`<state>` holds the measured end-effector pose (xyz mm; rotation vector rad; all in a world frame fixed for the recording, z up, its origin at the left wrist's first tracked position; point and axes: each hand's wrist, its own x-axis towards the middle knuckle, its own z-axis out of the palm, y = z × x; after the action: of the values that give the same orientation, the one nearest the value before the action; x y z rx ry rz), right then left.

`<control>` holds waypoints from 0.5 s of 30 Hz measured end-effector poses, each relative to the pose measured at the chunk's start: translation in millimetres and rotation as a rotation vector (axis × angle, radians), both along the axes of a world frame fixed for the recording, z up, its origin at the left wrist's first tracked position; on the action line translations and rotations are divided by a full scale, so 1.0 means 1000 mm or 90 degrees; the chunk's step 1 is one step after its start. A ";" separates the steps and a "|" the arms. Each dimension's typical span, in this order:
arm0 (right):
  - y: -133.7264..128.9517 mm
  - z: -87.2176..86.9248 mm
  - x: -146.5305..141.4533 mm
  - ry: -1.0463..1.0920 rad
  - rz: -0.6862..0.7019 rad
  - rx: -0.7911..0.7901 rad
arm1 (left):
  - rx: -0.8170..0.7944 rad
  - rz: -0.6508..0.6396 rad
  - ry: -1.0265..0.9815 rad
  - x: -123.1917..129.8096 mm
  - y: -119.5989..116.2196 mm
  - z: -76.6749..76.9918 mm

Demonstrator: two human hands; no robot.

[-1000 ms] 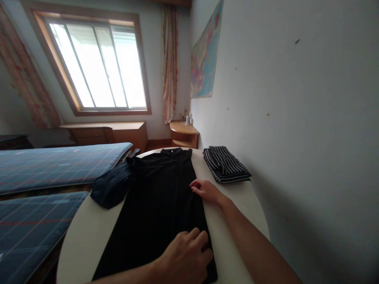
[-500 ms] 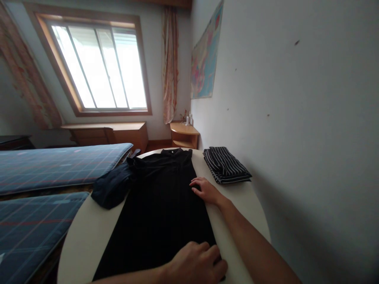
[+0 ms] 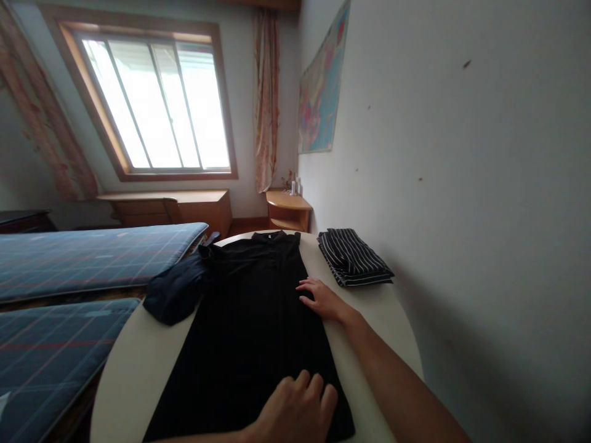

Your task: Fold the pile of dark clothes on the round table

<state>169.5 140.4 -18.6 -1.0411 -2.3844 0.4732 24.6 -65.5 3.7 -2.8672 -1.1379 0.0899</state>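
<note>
A black garment (image 3: 249, 332) lies spread lengthwise on a round white table (image 3: 133, 369), its collar at the far end. My right hand (image 3: 321, 298) rests on the garment's right edge, fingers apart. Near the hem, my left hand (image 3: 298, 406) is on the lower right part, its fingers bent; the fingertips and anything under them are hidden. One side of the garment reaches a dark blue bundled cloth (image 3: 175, 289) at the table's left edge.
A folded black-and-white striped cloth (image 3: 354, 257) sits at the table's right, beside the wall (image 3: 484, 215). Two plaid mattresses (image 3: 92, 255) are on the left. A small corner shelf (image 3: 289, 200) and a wooden desk (image 3: 194, 197) stand beyond.
My left hand has moved slightly left and up, off the garment's lower right corner, which now shows. My right hand has stayed in place.
</note>
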 end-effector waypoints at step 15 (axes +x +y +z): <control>-0.002 -0.002 -0.006 -0.030 -0.008 0.025 | -0.044 -0.054 -0.224 -0.040 0.042 0.029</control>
<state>163.8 138.0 -20.6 -1.0596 -2.4172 0.3999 -15.5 -23.6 32.3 -3.0705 -1.0733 -0.4010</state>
